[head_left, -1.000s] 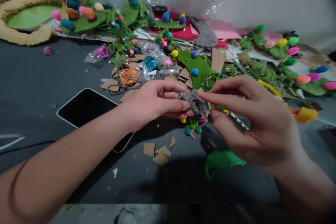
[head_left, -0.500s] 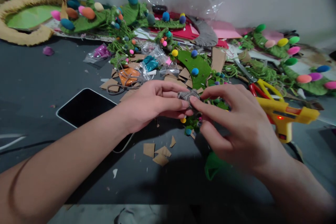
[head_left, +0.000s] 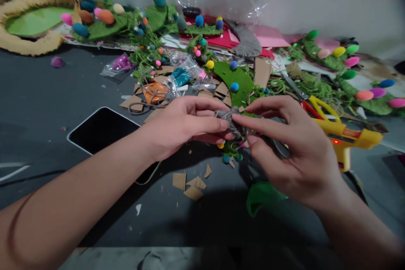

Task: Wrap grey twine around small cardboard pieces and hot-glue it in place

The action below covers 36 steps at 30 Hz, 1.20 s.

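Observation:
A small piece wrapped in grey yarn (head_left: 232,123) is pinched between the thumb and fingers of my left hand (head_left: 185,123), above the table. My right hand (head_left: 292,152) is at its right side, forefinger touching the wrapping. The right thumb stays apart from that finger, close to a loose grey strand under the piece. Behind the hands lies a green crescent (head_left: 237,82) with blue balls on it. Small coloured balls and green bits show just below the yarn piece, partly hidden by my fingers.
A yellow glue gun (head_left: 351,137) with a lit red light and scissors (head_left: 319,107) lie at right. A phone (head_left: 101,130) is under my left forearm. Cardboard scraps (head_left: 193,187) and a green plastic piece (head_left: 264,198) lie in front. Green yarn decorations (head_left: 109,25) line the wall.
My right hand has shifted slightly, its thumb drawing lower and away from the forefinger. More of the grey wrapped piece and a loose strand now show. My left hand keeps its hold.

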Each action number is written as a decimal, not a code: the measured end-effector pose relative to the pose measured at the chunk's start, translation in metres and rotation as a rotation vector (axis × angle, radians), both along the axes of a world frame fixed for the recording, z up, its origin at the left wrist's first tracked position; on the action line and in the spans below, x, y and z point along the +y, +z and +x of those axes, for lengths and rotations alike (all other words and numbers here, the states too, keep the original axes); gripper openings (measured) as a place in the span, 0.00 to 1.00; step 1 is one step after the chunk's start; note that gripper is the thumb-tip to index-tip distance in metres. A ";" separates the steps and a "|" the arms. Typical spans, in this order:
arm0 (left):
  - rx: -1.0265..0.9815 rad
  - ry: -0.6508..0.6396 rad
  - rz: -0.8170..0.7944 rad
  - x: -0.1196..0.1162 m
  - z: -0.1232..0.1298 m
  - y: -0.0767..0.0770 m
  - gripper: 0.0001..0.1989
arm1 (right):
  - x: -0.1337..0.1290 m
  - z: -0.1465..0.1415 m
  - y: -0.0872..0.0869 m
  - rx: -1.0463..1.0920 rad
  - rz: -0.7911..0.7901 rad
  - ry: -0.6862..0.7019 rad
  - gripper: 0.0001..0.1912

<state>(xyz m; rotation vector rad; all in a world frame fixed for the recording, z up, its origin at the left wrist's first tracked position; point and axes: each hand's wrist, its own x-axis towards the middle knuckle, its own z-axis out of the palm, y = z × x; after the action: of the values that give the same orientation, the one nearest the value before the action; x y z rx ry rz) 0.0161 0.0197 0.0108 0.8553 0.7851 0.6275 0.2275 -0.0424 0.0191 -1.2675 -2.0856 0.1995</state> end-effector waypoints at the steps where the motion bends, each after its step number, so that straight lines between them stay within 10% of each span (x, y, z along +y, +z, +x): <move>1: 0.002 0.000 0.005 0.000 -0.001 0.000 0.11 | 0.000 0.000 -0.002 -0.043 0.024 0.010 0.19; 7: 0.017 0.000 0.010 -0.001 -0.002 -0.002 0.12 | 0.001 -0.001 -0.004 -0.114 0.062 0.032 0.20; 18: 0.060 0.015 0.068 0.000 -0.003 -0.005 0.12 | -0.001 0.001 -0.010 0.361 -0.408 -0.019 0.26; 30: 0.244 0.100 0.267 0.003 -0.002 -0.001 0.09 | -0.013 0.000 -0.016 0.079 -0.168 -0.126 0.23; 36: 0.370 0.091 0.383 0.005 -0.005 0.001 0.13 | -0.031 0.045 -0.002 -0.245 -0.083 -0.190 0.03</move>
<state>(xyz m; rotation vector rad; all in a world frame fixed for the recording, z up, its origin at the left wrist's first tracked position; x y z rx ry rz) 0.0109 0.0243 0.0115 1.3165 1.0602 0.7235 0.2730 -0.0735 0.0166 -1.5996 -2.1596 0.0470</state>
